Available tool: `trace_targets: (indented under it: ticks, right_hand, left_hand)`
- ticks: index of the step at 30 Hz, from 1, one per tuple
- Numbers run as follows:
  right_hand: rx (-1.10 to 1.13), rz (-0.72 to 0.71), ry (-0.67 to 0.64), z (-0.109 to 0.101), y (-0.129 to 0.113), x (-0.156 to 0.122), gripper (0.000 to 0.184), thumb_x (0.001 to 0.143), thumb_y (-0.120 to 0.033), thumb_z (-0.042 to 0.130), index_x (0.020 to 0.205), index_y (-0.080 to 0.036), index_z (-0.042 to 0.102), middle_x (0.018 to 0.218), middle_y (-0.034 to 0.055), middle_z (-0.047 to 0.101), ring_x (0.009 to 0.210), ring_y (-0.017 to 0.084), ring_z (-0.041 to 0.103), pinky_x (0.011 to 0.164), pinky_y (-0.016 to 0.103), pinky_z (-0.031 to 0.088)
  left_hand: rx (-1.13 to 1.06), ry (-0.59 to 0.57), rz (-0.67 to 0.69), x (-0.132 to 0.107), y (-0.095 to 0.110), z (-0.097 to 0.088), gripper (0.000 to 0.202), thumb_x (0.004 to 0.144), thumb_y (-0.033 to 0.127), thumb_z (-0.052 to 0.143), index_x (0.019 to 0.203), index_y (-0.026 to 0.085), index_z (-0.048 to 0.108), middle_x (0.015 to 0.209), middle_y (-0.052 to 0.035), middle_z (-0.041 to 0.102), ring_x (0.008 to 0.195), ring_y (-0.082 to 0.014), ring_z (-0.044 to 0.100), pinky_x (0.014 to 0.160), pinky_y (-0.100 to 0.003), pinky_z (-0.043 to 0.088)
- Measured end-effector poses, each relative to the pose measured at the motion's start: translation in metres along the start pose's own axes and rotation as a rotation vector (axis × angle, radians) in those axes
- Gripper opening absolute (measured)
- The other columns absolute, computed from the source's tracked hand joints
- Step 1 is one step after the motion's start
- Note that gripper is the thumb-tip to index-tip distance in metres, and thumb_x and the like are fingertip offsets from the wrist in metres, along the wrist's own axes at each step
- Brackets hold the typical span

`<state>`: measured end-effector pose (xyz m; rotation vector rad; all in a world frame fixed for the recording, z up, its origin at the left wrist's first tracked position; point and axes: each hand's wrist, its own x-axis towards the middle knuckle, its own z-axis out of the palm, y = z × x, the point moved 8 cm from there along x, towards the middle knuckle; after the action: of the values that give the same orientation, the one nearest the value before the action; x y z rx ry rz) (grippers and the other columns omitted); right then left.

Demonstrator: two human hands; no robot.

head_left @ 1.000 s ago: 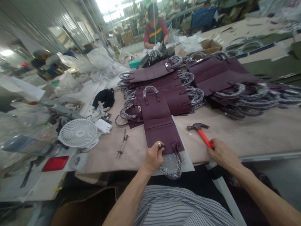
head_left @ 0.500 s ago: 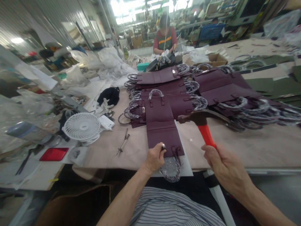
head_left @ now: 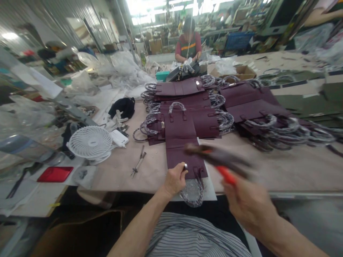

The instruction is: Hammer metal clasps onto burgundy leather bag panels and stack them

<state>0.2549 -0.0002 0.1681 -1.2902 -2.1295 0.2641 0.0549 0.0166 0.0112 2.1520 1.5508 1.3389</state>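
My left hand (head_left: 175, 179) is closed around a short metal punch (head_left: 185, 166), whose shiny top shows above the fingers; its lower end is hidden. It stands on the near part of a dark purple bag panel (head_left: 180, 134), laid out lengthwise with a plastic-wrapped handle at each end. My right hand (head_left: 248, 200) grips a claw hammer (head_left: 225, 173) by its red handle. Motion smears the hammer, its head above the panel, up and to the right of the punch. Under the panel's near end lies a white sheet (head_left: 211, 191).
More purple bag panels (head_left: 184, 87) with wrapped handles are stacked beyond and to the right (head_left: 257, 101). On the left are a white fan (head_left: 91, 142), thin metal tools (head_left: 138, 166), a red flat item (head_left: 55, 174) and a black cloth (head_left: 122, 108). A co-worker (head_left: 187, 43) sits across the table.
The hammer has swung down and left toward the punch, with my right hand moving left. My left hand keeps its place on the panel. The view has shifted slightly.
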Motion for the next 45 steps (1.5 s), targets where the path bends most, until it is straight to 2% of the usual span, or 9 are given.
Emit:
trace_targets:
  ticks: [3,8,11,19,23,27,32,37,45]
  right_hand:
    - [-0.088,-0.166,-0.113,0.02,-0.006,0.0,0.043,0.105,-0.047,0.036,0.07,-0.024,0.048,0.047,-0.0012,0.048,0.036,0.013,0.038,0.043,0.033,0.018]
    - [-0.184,-0.226,-0.002,0.008,-0.012,-0.001,0.036,0.107,-0.036,0.033,0.079,-0.021,0.048,0.052,-0.0015,0.05,0.039,0.012,0.043,0.045,0.03,0.025]
    - [-0.196,-0.183,-0.232,0.032,-0.003,-0.008,0.034,0.105,-0.034,0.034,0.077,-0.022,0.047,0.049,-0.0015,0.05,0.037,0.013,0.037,0.045,0.033,0.014]
    - [0.107,0.522,-0.418,0.071,0.138,-0.018,0.04,0.099,-0.046,0.027,0.074,-0.022,0.046,0.056,-0.0003,0.049,0.049,0.014,0.047,0.051,0.027,0.035]
    - [-0.243,0.513,-0.426,0.083,0.183,-0.022,0.032,0.097,-0.036,0.038,0.089,-0.015,0.06,0.081,0.0136,0.064,0.07,0.024,0.062,0.065,0.036,0.047]
    - [-0.228,0.179,-0.179,0.093,0.136,-0.007,0.038,0.094,-0.033,0.051,0.124,-0.011,0.059,0.13,0.0211,0.057,0.117,0.035,0.055,0.099,0.049,0.045]
    - [0.041,-0.109,-0.158,0.141,0.063,-0.002,0.038,0.089,-0.03,0.065,0.124,-0.015,0.062,0.131,0.0148,0.058,0.121,0.032,0.052,0.103,0.05,0.045]
    - [0.147,-0.049,-0.124,0.17,0.064,-0.007,0.035,0.081,-0.02,0.071,0.115,-0.015,0.066,0.129,0.0141,0.058,0.124,0.033,0.049,0.106,0.053,0.044]
    - [0.216,-0.032,-0.105,0.17,0.071,-0.008,0.036,0.081,-0.022,0.071,0.115,-0.017,0.065,0.129,0.0127,0.058,0.125,0.032,0.048,0.107,0.053,0.044]
  left_hand:
    - [0.024,-0.017,-0.006,-0.001,-0.001,0.002,0.016,0.093,0.015,0.048,0.105,0.02,0.058,0.083,-0.0055,0.07,0.071,-0.0191,0.07,0.063,-0.027,0.057]
    - [0.014,-0.011,0.004,-0.001,0.0,0.001,0.015,0.094,0.015,0.048,0.106,0.019,0.057,0.09,-0.0071,0.071,0.082,-0.02,0.072,0.072,-0.028,0.058]
    - [-0.006,-0.005,-0.004,-0.001,-0.001,0.0,0.015,0.094,0.015,0.048,0.103,0.019,0.058,0.085,-0.0061,0.069,0.076,-0.019,0.07,0.068,-0.027,0.057]
    - [-0.147,-0.075,-0.099,0.002,-0.002,-0.002,0.014,0.094,0.015,0.054,0.107,0.019,0.059,0.092,-0.0051,0.067,0.083,-0.0168,0.068,0.078,-0.028,0.057]
    - [-0.164,-0.059,-0.074,0.004,0.002,-0.007,0.017,0.094,0.018,0.059,0.111,0.019,0.061,0.104,-0.0075,0.069,0.099,-0.0191,0.068,0.09,-0.032,0.057]
    - [-0.139,-0.024,-0.06,0.004,0.005,-0.013,0.012,0.093,0.017,0.061,0.105,0.018,0.064,0.101,-0.0076,0.07,0.097,-0.0191,0.069,0.089,-0.032,0.058]
    - [-0.106,-0.029,-0.066,0.003,0.003,-0.014,0.01,0.093,0.017,0.062,0.103,0.017,0.066,0.095,-0.0065,0.072,0.089,-0.018,0.071,0.084,-0.029,0.059]
    - [-0.094,0.001,-0.059,0.0,0.0,-0.019,0.012,0.093,0.016,0.064,0.103,0.016,0.068,0.095,-0.0066,0.075,0.088,-0.0174,0.073,0.083,-0.028,0.06]
    - [-0.131,0.024,-0.166,0.002,-0.009,-0.021,0.009,0.092,0.015,0.064,0.099,0.017,0.07,0.093,-0.0047,0.076,0.086,-0.0161,0.074,0.082,-0.025,0.061]
